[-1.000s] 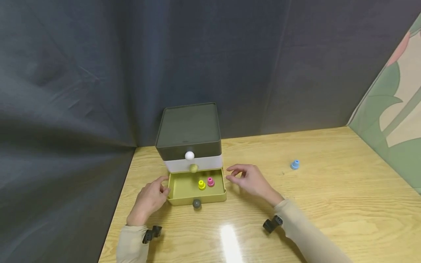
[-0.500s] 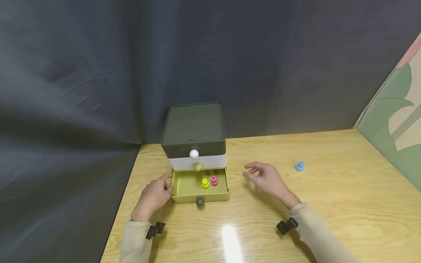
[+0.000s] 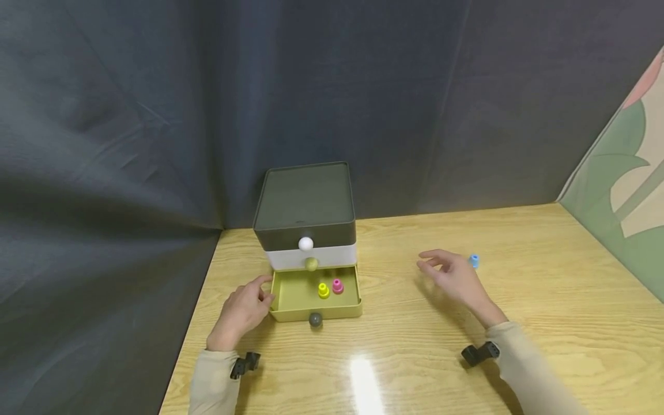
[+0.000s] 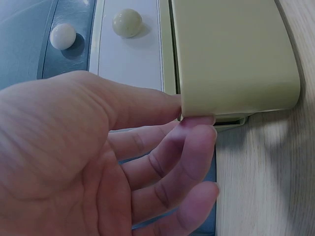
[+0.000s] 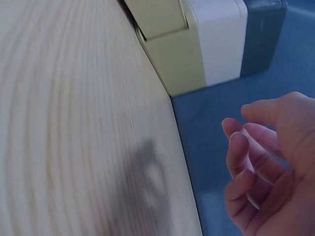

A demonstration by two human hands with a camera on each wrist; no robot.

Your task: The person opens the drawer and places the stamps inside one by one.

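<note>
My left hand pinches the left side wall of the pulled-out olive-green drawer, thumb at its rim and fingertips against the outside in the left wrist view. Inside that drawer a yellow stepped cone-shaped piece stands beside a pink one. Over the table, to the right of the drawers, my right hand holds nothing, its fingers loosely bent. A matching blue piece stands just beyond that hand, its lower part hidden behind it.
Above the drawer sit a white drawer with a green knob and a dark grey one with a white knob, both pushed in. Behind the wooden table hangs a dark curtain. A patterned cloth borders the right.
My right hand has moved away from the drawer's right side, rightward toward the blue piece. My left hand has stayed on the drawer wall. The camera view shifted slightly.
</note>
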